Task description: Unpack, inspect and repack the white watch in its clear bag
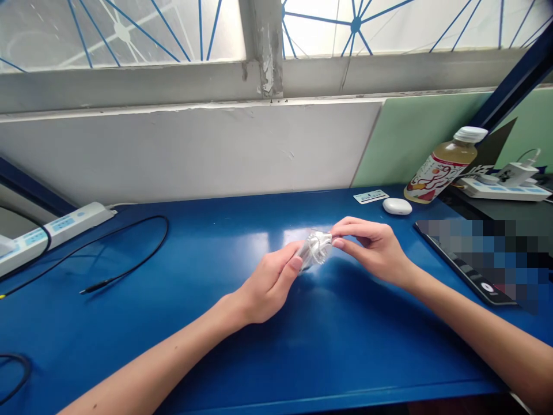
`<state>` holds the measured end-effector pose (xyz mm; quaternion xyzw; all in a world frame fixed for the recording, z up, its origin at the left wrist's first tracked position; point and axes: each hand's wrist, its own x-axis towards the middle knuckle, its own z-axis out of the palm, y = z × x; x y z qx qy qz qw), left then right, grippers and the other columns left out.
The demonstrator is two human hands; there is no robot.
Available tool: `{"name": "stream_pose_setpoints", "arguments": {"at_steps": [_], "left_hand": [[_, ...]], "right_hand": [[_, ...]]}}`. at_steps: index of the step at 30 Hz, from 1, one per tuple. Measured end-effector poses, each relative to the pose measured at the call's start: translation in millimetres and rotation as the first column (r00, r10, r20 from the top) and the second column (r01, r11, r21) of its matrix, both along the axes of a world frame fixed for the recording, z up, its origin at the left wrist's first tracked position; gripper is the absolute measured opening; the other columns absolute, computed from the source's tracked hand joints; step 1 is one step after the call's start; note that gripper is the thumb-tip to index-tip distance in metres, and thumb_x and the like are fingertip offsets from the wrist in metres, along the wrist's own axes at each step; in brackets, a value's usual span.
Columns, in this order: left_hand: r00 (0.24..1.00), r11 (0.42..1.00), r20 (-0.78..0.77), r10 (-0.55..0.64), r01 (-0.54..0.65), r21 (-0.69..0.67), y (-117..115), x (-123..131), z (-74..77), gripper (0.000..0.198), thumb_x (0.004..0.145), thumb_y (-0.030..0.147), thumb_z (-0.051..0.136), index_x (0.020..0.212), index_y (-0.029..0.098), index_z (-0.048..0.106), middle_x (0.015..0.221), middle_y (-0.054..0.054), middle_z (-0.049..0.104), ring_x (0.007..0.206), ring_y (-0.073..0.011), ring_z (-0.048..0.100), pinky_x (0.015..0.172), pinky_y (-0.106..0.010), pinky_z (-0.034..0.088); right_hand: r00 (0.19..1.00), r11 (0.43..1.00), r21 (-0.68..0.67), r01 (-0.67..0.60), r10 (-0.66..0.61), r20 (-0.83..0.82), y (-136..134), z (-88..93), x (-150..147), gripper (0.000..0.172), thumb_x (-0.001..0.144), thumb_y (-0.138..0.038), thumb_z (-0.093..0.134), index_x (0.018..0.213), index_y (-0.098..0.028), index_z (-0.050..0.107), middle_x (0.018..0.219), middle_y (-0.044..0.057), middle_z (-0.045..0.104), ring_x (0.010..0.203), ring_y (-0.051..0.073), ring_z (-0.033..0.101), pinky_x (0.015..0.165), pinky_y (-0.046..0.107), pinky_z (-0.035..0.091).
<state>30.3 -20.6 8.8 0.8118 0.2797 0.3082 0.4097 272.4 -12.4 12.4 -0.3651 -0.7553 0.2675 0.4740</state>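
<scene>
A small clear plastic packet (315,249) with something white coiled inside is held just above the blue table (173,323), near its middle. My left hand (270,282) pinches the packet's left end between thumb and fingers. My right hand (374,248) pinches its right end with thumb and forefinger, the other fingers curled. What the packet contains is too small to make out.
A black cable (129,265) trails over the table's left side from a white power strip (56,226). At the back right lie a white earbud case (397,206), a small card (370,196) and a tilted juice bottle (444,167). A tablet (479,259) lies at the right.
</scene>
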Motion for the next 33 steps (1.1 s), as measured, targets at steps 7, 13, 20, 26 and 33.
{"name": "stream_pose_setpoints", "arguments": {"at_steps": [7,13,20,26,33], "left_hand": [[0.976,0.952,0.152,0.159,-0.110,-0.287,-4.6,9.2,1.7,0.046,0.103,0.050,0.037,0.121,0.017,0.064,0.118,-0.010,0.070,0.100,-0.0235,0.067,0.087,-0.035,0.054],[0.920,0.872,0.098,0.379,-0.319,-0.372,-1.5,13.9,-3.1,0.030,0.086,0.043,0.070,0.101,0.017,0.068,0.098,-0.008,0.075,0.091,-0.0234,0.072,0.081,-0.036,0.059],[0.929,0.871,0.045,0.367,-0.326,-0.367,0.9,13.2,-3.2,0.029,0.084,0.038,0.072,0.103,0.016,0.070,0.099,-0.009,0.075,0.089,-0.0236,0.073,0.080,-0.037,0.061],[0.906,0.842,0.008,0.423,-0.390,-0.371,9.4,4.5,-5.9,0.032,0.083,0.036,0.073,0.107,0.016,0.066,0.088,-0.006,0.073,0.079,-0.0199,0.070,0.075,-0.034,0.059],[0.865,0.845,-0.095,0.493,-0.502,-0.186,12.8,-1.5,-2.1,0.026,0.084,0.034,0.069,0.104,0.017,0.069,0.078,-0.004,0.070,0.069,-0.0180,0.067,0.062,-0.028,0.052]], "right_hand": [[0.990,0.931,-0.361,-0.055,0.003,-0.143,0.6,6.6,-0.6,0.025,0.083,-0.043,0.072,0.084,-0.018,0.076,0.081,0.006,0.075,0.075,0.021,0.068,0.068,0.034,0.056],[0.994,0.897,-0.440,-0.048,-0.002,-0.112,2.8,0.6,-4.4,0.032,0.083,-0.048,0.070,0.085,-0.017,0.075,0.082,0.007,0.075,0.075,0.021,0.068,0.068,0.033,0.056],[0.999,0.915,-0.404,-0.019,0.003,-0.040,4.5,-6.8,-5.8,0.032,0.086,-0.047,0.066,0.087,-0.017,0.076,0.084,0.007,0.076,0.075,0.021,0.068,0.068,0.034,0.055],[0.996,0.928,-0.360,0.091,-0.081,0.044,12.5,-9.0,3.4,0.031,0.086,-0.046,0.066,0.091,-0.017,0.077,0.090,0.008,0.078,0.081,0.023,0.070,0.070,0.034,0.056],[0.947,0.942,-0.231,0.245,-0.181,0.267,20.3,-17.6,11.0,0.027,0.088,-0.039,0.061,0.089,-0.018,0.078,0.091,0.008,0.079,0.080,0.025,0.071,0.069,0.036,0.055]]}}
